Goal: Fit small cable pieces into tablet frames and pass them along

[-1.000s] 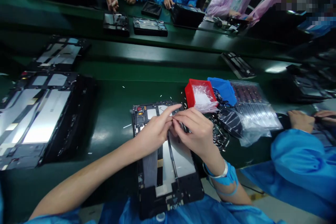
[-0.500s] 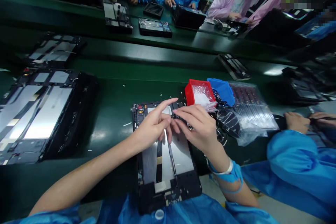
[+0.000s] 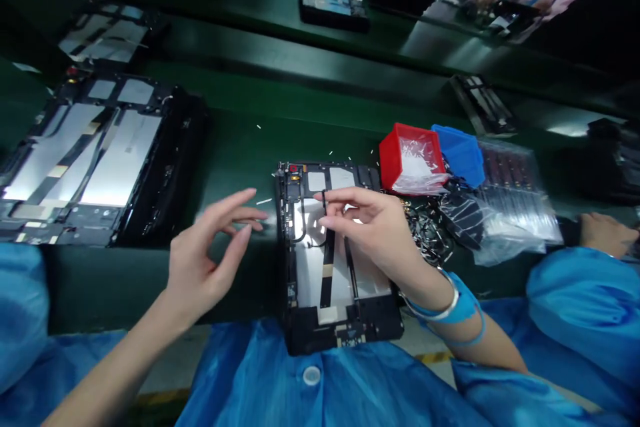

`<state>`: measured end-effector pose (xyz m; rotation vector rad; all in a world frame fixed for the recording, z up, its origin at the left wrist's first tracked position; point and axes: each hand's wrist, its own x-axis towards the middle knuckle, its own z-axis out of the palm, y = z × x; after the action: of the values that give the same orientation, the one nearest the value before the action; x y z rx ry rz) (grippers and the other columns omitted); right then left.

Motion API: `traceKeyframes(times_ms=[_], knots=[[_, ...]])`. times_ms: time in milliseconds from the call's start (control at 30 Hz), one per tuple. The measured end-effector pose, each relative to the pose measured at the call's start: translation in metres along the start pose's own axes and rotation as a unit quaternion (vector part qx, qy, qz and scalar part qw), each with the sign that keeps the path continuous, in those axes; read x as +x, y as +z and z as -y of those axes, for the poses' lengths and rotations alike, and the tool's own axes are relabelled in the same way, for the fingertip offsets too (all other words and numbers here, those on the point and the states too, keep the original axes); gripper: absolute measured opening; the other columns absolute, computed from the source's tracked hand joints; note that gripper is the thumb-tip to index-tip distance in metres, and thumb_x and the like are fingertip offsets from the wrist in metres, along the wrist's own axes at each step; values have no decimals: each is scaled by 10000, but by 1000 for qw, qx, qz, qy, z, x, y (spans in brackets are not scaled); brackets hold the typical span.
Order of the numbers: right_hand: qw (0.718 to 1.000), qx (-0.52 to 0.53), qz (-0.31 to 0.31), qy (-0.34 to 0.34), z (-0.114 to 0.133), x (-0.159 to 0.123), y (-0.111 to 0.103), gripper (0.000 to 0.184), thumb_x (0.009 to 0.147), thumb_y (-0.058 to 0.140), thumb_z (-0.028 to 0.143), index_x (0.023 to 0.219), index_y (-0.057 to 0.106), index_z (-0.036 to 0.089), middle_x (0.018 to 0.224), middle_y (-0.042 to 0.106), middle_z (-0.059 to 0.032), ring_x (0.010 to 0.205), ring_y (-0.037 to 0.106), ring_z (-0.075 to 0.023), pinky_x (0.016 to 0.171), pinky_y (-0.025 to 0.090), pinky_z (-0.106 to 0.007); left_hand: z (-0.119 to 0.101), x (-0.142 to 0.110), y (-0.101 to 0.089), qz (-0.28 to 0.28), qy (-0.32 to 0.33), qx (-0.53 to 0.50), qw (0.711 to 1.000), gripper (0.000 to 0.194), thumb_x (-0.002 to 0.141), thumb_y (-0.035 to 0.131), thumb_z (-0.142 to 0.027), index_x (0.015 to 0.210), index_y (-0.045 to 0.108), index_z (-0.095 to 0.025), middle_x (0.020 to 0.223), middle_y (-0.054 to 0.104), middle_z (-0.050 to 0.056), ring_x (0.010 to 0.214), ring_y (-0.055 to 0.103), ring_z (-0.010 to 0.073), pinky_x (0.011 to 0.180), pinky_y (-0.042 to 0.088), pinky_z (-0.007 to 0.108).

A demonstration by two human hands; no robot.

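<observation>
An opened tablet (image 3: 310,280), with grey panels and black flat cables inside a dark frame, lies in front of me at the table edge. My right hand (image 3: 377,227) is over its upper half, thumb and forefinger pinching a thin black cable (image 3: 324,199). The cable's lower part curves down over the bright panel, partly hidden by the fingers. My left hand (image 3: 210,250) is off to the left of the tablet, above the green table, fingers spread with nothing in them.
A red bin (image 3: 391,159) of small clear pieces stands beside a blue bin (image 3: 463,155). Tangled black cables (image 3: 427,230) and plastic-wrapped parts (image 3: 520,187) lie nearby. Stacked opened tablets (image 3: 145,147) are at left. A co-worker's hand (image 3: 605,233) is at right; others work across the table.
My left hand has left the right hand and moved left, away from the tablet. The right hand now pinches the black cable over the tablet's panel. The whole view has tilted down.
</observation>
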<state>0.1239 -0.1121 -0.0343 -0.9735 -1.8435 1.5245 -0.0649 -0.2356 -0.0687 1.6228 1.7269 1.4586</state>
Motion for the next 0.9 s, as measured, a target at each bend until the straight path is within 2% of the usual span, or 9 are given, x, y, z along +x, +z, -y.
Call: traceKeyframes(times_ms=[67,133,233,367,533,700,800,900], knots=[[995,58,22,81,-4,2,10,239,677,771,202,909,714,183,697,663,19,623,598,-95,556,486,-234,10,-16,3,3,75,56,996,477,862,537,-60,1311,513,-219,1037,704,69,874,688,161,739,553,266],[991,73,26,113,-6,3,17,195,665,772,195,845,699,175,696,657,21,629,595,-87,581,485,-230,17,-26,7,22,147,97,984,486,833,540,-33,1293,526,-190,1083,691,103,952,679,192,768,566,290],[994,41,9,105,-7,7,22,141,663,765,178,777,682,172,710,663,16,662,603,-88,618,484,-230,20,-30,9,51,217,134,966,445,821,540,-59,1257,541,-148,1129,669,147,1013,663,239,808,578,351],[996,-31,-12,85,-7,11,22,106,692,737,181,780,678,171,734,675,1,681,607,-102,586,461,-233,22,-28,9,84,274,186,940,351,844,538,-137,1191,574,-97,1127,655,198,982,667,283,754,590,381],[994,-80,0,73,-6,11,21,69,715,715,189,768,675,171,719,671,1,660,597,-101,551,442,-224,24,-27,11,111,294,221,923,317,866,553,-190,1158,603,-79,1097,663,214,943,674,308,725,589,398],[989,-129,35,67,0,15,10,53,750,691,205,737,672,158,691,676,-4,612,587,-93,533,421,-218,23,-25,14,104,307,237,916,275,858,584,-196,1100,624,-72,1081,678,204,951,675,299,740,579,379],[978,-189,66,51,4,22,2,39,743,699,187,722,687,156,596,612,32,544,503,-67,517,373,-214,21,-21,15,99,307,231,918,247,852,587,-212,1050,636,-73,1060,688,191,948,674,292,747,569,366],[971,-217,94,43,4,30,-2,49,742,695,179,702,694,152,513,513,62,510,432,-55,508,333,-218,19,-17,17,101,311,222,919,289,847,581,-242,1080,634,-78,1065,686,195,944,668,301,715,551,365]])
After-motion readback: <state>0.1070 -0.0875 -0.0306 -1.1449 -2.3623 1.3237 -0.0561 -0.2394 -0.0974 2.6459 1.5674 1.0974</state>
